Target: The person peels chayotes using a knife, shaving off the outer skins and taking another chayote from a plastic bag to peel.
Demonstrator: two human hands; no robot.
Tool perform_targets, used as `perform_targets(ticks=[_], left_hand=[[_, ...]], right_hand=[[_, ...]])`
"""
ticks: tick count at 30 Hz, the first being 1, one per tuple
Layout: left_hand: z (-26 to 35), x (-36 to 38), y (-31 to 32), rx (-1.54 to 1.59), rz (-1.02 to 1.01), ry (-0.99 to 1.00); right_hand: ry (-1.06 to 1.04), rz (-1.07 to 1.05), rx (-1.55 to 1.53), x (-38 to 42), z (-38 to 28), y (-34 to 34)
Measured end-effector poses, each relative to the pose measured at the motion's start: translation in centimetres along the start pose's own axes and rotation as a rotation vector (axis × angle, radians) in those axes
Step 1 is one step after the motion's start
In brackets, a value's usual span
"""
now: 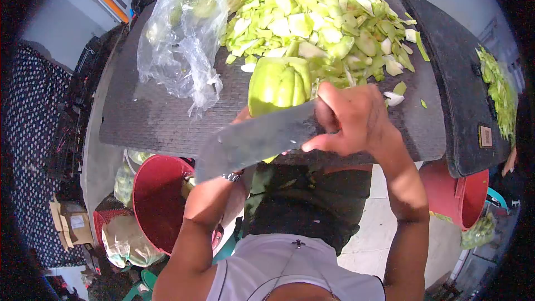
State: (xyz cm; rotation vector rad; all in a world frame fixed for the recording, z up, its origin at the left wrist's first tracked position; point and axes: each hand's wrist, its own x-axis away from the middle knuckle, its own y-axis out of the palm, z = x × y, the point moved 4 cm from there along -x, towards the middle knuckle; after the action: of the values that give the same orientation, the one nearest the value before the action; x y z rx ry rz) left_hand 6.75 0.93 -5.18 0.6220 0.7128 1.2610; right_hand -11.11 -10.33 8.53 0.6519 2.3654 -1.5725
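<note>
A broad knife (256, 139), its blade blurred, is in my right hand (356, 117), whose fingers wrap round the handle. The blade points left, in front of a green ribbed vegetable (278, 83) with flat cut faces. Behind the blade, my left hand (243, 115) is mostly hidden; only a bit of it shows at the lower left side of the vegetable, so its fingers cannot be made out. A big heap of pale green slices and peelings (317, 17) lies just beyond the vegetable on the dark board (150, 117).
A clear plastic bag (186, 39) with green vegetables lies at the back left. Red tubs (161, 200) stand below the board's left and right sides. On the right, a second dark board (446, 67) holds more green pieces, and another person's hand (510, 161) shows beside it.
</note>
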Motion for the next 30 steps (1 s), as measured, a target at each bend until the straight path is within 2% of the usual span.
perform_targets(ticks=[2, 3, 5, 9, 10, 13, 14, 15, 17, 20, 23, 26, 29, 30], left_hand=[[1.0, -0.3, 2.4, -0.015, -0.106, 0.023], [1.6, -0.2, 4.3, -0.058, 0.104, 0.091], [2.0, -0.9, 4.0, 0.028, 0.143, -0.015], [2.4, -1.4, 4.0, 0.077, 0.092, -0.043], [1.8, -1.1, 3.9, 0.070, 0.176, -0.008], [0.8, -0.8, 3.8, 0.100, 0.235, -0.027], [1.1, -1.0, 3.4, 0.130, 0.109, -0.088], [1.8, -0.8, 4.6, 0.113, 0.178, -0.032], [2.8, -0.1, 4.9, -0.147, 0.143, 0.028], [2.8, 0.0, 4.4, -0.042, 0.237, 0.041], [2.9, -0.2, 3.2, -0.046, 0.247, -0.043], [2.9, -0.3, 3.8, -0.099, 0.227, -0.075], [2.8, 0.3, 3.5, -0.139, 0.219, -0.074], [2.9, 0.2, 3.4, -0.164, 0.205, -0.077]], right_hand=[[-0.038, 0.077, 0.076, 0.1, 2.5, 0.0], [0.006, 0.082, 0.047, 0.1, 3.6, 0.1], [0.088, 0.087, -0.014, 0.0, 5.0, 0.5], [0.131, 0.093, -0.012, 0.3, 4.0, 1.8], [0.076, 0.162, -0.027, -0.2, 2.3, 1.5], [-0.029, 0.101, 0.004, -0.9, 2.7, 1.1], [0.045, 0.042, -0.007, -0.7, 4.7, 1.4], [0.174, 0.052, -0.003, -0.1, 7.1, 1.3], [0.428, 0.078, 0.004, 0.6, 10.7, 1.0], [0.511, 0.082, -0.027, 0.6, 9.5, 0.3], [0.528, 0.051, -0.134, -0.2, 6.0, -0.2], [0.251, -0.012, -0.184, -0.7, 1.9, 0.3], [0.031, 0.040, -0.095, -1.1, 0.2, 0.4], [0.020, 0.021, -0.073, -1.2, 0.2, 0.2]])
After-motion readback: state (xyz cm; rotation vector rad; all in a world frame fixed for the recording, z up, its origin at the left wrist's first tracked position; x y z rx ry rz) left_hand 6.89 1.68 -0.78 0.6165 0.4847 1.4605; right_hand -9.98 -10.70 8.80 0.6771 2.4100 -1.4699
